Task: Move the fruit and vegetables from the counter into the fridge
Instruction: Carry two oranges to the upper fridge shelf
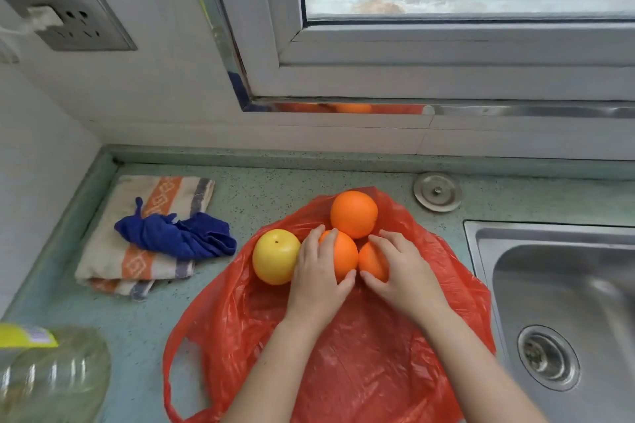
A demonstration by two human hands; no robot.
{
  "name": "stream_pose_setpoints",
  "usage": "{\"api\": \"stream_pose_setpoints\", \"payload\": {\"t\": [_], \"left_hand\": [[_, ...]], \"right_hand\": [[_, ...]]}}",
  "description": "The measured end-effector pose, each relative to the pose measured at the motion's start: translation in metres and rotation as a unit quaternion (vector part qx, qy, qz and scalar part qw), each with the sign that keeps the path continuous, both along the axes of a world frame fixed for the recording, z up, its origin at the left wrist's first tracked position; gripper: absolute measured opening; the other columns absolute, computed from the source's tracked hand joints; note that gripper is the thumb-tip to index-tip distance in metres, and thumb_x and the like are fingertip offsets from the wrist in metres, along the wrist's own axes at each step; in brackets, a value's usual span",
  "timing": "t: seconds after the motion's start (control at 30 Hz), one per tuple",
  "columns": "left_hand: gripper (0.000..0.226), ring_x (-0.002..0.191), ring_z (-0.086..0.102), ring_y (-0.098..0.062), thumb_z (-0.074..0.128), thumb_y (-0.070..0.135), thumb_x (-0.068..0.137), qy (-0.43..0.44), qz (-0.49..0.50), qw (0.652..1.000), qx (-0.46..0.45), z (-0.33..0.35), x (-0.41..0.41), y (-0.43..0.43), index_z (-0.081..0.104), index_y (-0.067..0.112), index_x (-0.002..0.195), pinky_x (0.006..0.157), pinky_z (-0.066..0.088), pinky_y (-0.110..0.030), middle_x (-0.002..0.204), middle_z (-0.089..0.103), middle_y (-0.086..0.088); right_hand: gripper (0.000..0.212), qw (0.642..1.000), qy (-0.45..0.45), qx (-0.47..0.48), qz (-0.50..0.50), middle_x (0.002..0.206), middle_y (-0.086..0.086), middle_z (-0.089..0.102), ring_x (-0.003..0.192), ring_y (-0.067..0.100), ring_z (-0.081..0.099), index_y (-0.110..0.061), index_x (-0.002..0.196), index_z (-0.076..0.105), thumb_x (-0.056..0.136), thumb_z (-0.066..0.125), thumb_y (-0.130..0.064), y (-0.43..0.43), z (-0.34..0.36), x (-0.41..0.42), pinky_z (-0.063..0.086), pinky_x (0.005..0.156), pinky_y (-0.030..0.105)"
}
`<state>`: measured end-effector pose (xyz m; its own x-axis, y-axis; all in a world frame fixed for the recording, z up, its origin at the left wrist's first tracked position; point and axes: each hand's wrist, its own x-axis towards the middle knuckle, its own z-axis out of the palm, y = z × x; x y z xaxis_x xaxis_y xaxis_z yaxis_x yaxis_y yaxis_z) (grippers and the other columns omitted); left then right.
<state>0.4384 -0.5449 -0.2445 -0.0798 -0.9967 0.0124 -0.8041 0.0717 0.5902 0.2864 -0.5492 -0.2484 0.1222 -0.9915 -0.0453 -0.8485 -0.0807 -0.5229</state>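
Note:
A red plastic bag (360, 354) lies spread flat on the green speckled counter (275, 189). On it sit three oranges and one yellow fruit (275, 261) at the left. My left hand (316, 271) grips the middle orange (343, 256), fingers over its top and thumb at its near side. My right hand (402, 271) curls round the right orange (371, 261), which is mostly hidden under the fingers. The far orange (354, 215) rests untouched just behind both hands.
A striped towel (137, 251) with a blue cloth (178, 235) on it lies to the left. A steel sink (563, 302) is at the right, a round metal cap (437, 192) behind it. A clear plastic bottle (51, 374) lies at the lower left. Wall and window stand behind.

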Motion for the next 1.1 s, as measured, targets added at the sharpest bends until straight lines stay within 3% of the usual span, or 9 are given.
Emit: {"api": "stream_pose_setpoints", "payload": {"t": [0.17, 0.37, 0.63, 0.87, 1.0, 1.1], "left_hand": [[0.078, 0.133, 0.028, -0.028, 0.072, 0.028, 0.075, -0.022, -0.006, 1.0, 0.013, -0.003, -0.001, 0.001, 0.032, 0.01, 0.14, 0.108, 0.024, -0.032, 0.144, 0.029, -0.012], [0.08, 0.13, 0.032, -0.028, 0.074, 0.031, 0.073, 0.001, 0.016, 1.0, 0.009, 0.0, 0.0, 0.006, 0.034, 0.01, 0.139, 0.107, 0.024, -0.032, 0.141, 0.034, -0.013], [0.078, 0.117, 0.035, -0.006, 0.078, 0.028, 0.069, 0.12, 0.068, 0.99, -0.015, 0.027, 0.014, 0.027, 0.038, 0.013, 0.134, 0.094, 0.019, -0.008, 0.125, 0.036, 0.007], [0.075, 0.111, 0.038, -0.004, 0.078, 0.029, 0.07, 0.177, 0.07, 0.982, -0.014, 0.063, 0.025, 0.064, 0.039, 0.021, 0.133, 0.092, 0.032, -0.017, 0.12, 0.036, 0.013], [0.075, 0.112, 0.039, -0.002, 0.077, 0.032, 0.07, 0.205, 0.056, 0.977, -0.009, 0.084, 0.029, 0.089, 0.038, 0.025, 0.133, 0.082, 0.035, -0.009, 0.124, 0.036, 0.015], [0.075, 0.112, 0.042, -0.004, 0.077, 0.036, 0.07, 0.231, 0.034, 0.972, 0.001, 0.098, 0.029, 0.105, 0.037, 0.03, 0.133, 0.083, 0.038, -0.013, 0.127, 0.037, 0.014]], "right_hand": [[0.066, 0.999, -0.022, 0.024, -0.003, 0.134, 0.007, 0.043, 0.123, 0.024, 0.04, -0.016, 0.132, 0.046, 0.073, 0.07, -0.031, -0.001, -0.002, -0.001, 0.044, 0.094, 0.038], [0.071, 0.996, -0.044, 0.069, -0.02, 0.124, 0.006, 0.041, 0.117, 0.025, 0.042, -0.019, 0.135, 0.04, 0.072, 0.07, -0.035, 0.001, 0.001, -0.004, 0.041, 0.096, 0.034], [0.069, 0.994, -0.098, 0.026, -0.037, 0.116, 0.003, 0.043, 0.113, 0.023, 0.044, -0.021, 0.131, 0.044, 0.07, 0.073, -0.031, 0.018, 0.024, -0.008, 0.037, 0.096, 0.029], [0.068, 0.99, -0.136, -0.026, -0.036, 0.111, -0.003, 0.04, 0.111, 0.013, 0.043, -0.023, 0.132, 0.043, 0.071, 0.074, -0.031, 0.051, 0.066, -0.006, 0.034, 0.091, 0.021], [0.068, 0.987, -0.146, -0.055, -0.047, 0.111, -0.004, 0.04, 0.107, 0.01, 0.044, -0.026, 0.132, 0.045, 0.071, 0.075, -0.032, 0.078, 0.089, -0.008, 0.033, 0.084, 0.014], [0.068, 0.984, -0.149, -0.077, -0.056, 0.112, -0.004, 0.04, 0.105, 0.009, 0.043, -0.026, 0.132, 0.044, 0.071, 0.075, -0.032, 0.101, 0.106, -0.011, 0.033, 0.079, 0.007]]}}
